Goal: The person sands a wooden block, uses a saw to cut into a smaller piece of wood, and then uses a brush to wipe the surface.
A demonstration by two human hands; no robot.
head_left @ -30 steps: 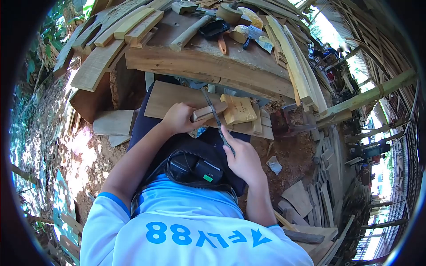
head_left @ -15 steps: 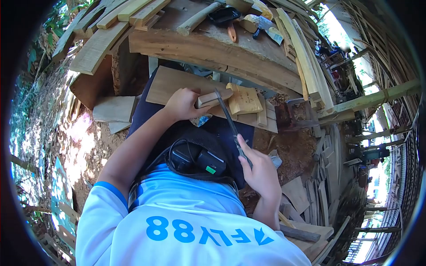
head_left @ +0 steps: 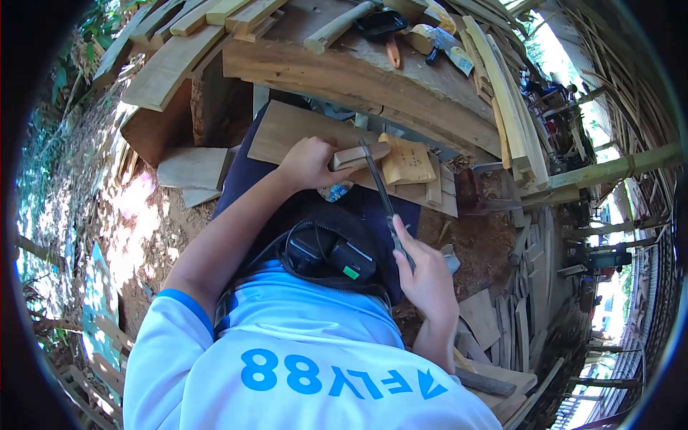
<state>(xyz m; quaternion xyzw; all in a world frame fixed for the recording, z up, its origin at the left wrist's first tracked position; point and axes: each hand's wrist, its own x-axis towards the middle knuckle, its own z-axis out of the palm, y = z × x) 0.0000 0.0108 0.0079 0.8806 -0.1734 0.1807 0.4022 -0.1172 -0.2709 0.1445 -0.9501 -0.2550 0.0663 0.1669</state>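
My left hand is closed around a small wooden block, its far end sticking out to the right. My right hand grips the near end of a long, thin, dark file-like tool. The tool slants away from me, and its far part crosses the block just past my left fingers. Under the block, a flat wooden board lies across my lap. A carved, yellowish piece of wood rests on the board, right beside the block's end.
Ahead stands a thick wooden bench bearing a mallet-like tool, a black-and-orange tool and wood pieces. Long strips project at its right. Planks are stacked left; offcuts lie on the ground at right.
The whole scene has shifted slightly right in view. Both hands keep their holds, and the tool lies across the block in both frames.
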